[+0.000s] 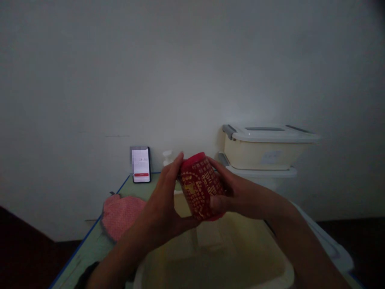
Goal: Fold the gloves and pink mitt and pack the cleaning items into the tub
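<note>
Between my two hands is a red cylindrical can (200, 188) printed with gold characters and a gold emblem, its top tilted to the left. My left hand (164, 200) grips its left side, thumb under the lower end and fingertips by the top rim. Around the right side wraps my right hand (230, 190), its thumb pressed on the front. Whether the can is closed at the top cannot be made out. Both hands are raised over a cream plastic bin (288, 271), whose inside is dim; a pale block-like shape (209, 237) shows in it.
A lit phone (142, 170) leans upright at the back left of the green table (87, 245). Near it lies a pink cloth item (124, 212). A white pump bottle (167, 156) stands behind my left hand. Lidded storage boxes (255, 154) are stacked at the right, by the wall.
</note>
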`<state>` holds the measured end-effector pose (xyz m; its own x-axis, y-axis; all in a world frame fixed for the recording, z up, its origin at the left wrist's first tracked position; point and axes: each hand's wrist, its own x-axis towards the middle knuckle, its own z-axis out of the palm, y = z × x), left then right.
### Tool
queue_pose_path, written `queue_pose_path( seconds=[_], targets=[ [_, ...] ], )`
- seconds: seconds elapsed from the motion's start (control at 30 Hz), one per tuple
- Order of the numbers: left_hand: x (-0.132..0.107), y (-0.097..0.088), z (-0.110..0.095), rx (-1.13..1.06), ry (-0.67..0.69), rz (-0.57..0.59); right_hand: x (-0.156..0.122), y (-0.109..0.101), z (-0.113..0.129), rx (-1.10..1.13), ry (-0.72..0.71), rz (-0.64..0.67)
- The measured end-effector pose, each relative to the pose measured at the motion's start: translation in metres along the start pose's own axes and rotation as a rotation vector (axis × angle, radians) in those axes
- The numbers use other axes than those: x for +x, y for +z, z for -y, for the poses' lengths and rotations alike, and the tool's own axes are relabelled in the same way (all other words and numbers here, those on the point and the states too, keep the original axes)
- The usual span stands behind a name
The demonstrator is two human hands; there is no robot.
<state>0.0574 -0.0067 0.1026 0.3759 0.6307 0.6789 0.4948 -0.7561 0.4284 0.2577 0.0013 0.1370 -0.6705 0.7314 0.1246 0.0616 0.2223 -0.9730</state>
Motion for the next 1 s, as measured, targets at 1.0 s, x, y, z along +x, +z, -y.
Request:
queue_pose_path(
  seconds=[1.0],
  targets=[
    [0.008, -0.023, 0.007, 0.033, 0.021, -0.118, 0.0, -0.005, 0.01, -0.165, -0.013, -0.084]
  ],
)
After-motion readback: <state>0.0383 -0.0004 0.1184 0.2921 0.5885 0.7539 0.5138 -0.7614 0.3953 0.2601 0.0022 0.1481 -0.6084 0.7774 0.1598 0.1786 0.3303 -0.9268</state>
